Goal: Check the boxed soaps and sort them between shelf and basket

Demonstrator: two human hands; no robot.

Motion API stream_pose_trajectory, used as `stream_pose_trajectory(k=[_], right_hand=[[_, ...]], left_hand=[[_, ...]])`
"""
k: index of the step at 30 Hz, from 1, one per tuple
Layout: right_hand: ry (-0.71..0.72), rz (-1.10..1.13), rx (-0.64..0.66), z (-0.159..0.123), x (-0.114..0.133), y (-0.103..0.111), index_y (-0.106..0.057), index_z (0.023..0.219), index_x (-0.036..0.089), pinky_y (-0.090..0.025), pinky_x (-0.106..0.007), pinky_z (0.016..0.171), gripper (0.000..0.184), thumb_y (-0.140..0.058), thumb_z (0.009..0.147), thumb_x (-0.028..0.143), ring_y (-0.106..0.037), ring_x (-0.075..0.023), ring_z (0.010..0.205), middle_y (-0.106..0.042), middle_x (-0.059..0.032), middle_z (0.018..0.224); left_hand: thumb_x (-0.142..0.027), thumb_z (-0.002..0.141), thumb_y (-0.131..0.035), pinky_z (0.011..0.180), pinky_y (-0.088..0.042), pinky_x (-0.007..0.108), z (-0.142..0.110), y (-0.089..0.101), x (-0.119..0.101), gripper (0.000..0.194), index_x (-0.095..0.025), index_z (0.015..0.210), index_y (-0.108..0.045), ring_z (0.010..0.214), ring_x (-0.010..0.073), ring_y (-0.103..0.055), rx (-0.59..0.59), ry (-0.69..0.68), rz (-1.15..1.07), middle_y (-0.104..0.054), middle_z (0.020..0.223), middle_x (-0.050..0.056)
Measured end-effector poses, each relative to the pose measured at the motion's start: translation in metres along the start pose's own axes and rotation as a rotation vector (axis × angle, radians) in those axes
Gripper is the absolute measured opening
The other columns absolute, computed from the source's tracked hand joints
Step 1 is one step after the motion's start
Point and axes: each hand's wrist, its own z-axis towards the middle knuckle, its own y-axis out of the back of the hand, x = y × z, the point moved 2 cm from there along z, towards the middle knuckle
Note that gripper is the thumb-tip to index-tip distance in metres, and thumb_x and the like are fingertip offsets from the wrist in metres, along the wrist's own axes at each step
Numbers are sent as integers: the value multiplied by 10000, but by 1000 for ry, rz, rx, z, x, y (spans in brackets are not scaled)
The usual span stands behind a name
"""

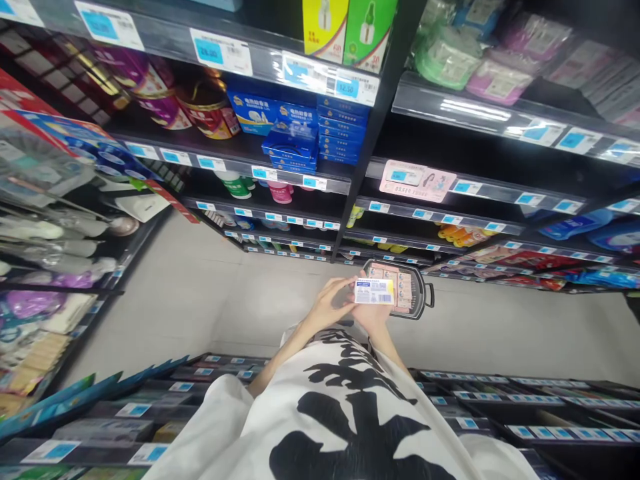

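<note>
A small flat white box [374, 292] with blue and yellow printing is held in front of my body. My left hand [330, 303] reaches its left end, with thumb and fingers closing on that edge. From below, my right hand [373, 316] supports the box; most of its fingers are hidden behind it. Just past the box, a dark shopping basket [416, 313] with a black handle holds several pink packages [404, 287].
Shelves ahead carry blue boxes [295, 127], a yellow box [324, 27], a green box [369, 33] and wrapped soft goods [450, 60]. A pink sign [417, 180] hangs on a shelf edge. Packaged goods [50, 233] hang at left. More shelves stand behind me; grey floor [260, 293] lies between.
</note>
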Motion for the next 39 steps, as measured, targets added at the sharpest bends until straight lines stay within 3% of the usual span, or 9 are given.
stream_pose_trajectory(k=[8,16,23,26,29,33,35,39], right_hand=[[-2,32,49,-3,6,-1,-670,1322,343,-486,-406,750,707,-642,709,694,-617,-246,753,-736,-70,1167],[3,-122,15,-6,4,3,-602,1414,378,-442,-368,685,772,-563,732,737,-596,-254,766,-722,-67,1226],[6,-244,26,-12,-3,6,-489,1532,385,-452,-376,751,924,-551,717,816,-646,-298,935,-673,-80,1384],[-13,-256,65,-9,-8,8,-508,1527,347,-495,-385,792,983,-690,668,788,-658,-313,1060,-677,-90,1380],[-49,-338,43,-2,-19,13,-597,1446,327,-549,-388,845,875,-850,660,613,-654,-288,1115,-686,-68,1372],[-21,-459,-60,6,-31,22,-671,1340,333,-574,-364,915,719,-922,670,409,-657,-242,1131,-711,-24,1335],[9,-443,-76,9,-33,24,-686,1301,320,-577,-342,897,679,-931,678,435,-665,-231,1123,-721,-22,1311],[-10,-306,-135,17,-28,26,-705,1208,257,-572,-304,729,612,-798,776,681,-707,-224,990,-768,-43,1148]], left_hand=[[-189,906,-779,1062,-580,472,4,-3,-1,651,-290,1506,-545,1257,251,-635,19,-12,-20,-684,1409,114],[-240,888,-818,1042,-579,500,-2,-3,0,643,-291,1478,-569,1243,269,-641,10,5,-43,-689,1392,122],[-281,866,-846,1024,-571,513,-8,4,-3,647,-300,1458,-586,1224,289,-641,-3,55,-20,-697,1364,128],[-317,837,-873,1059,-550,552,-11,5,-1,688,-289,1461,-584,1253,309,-618,-21,1,44,-705,1339,135],[-343,818,-887,1076,-544,564,-14,2,2,731,-278,1474,-570,1292,317,-595,5,-38,66,-691,1362,147],[-303,865,-847,1066,-549,560,-15,-1,5,674,-271,1474,-559,1279,310,-616,18,-55,76,-689,1362,145],[-267,892,-811,1049,-563,538,-14,-1,4,615,-274,1457,-570,1251,296,-633,3,-42,89,-699,1333,132],[-244,872,-804,1022,-578,522,-11,4,2,567,-251,1400,-600,1199,290,-647,-81,1,133,-694,1286,130]])
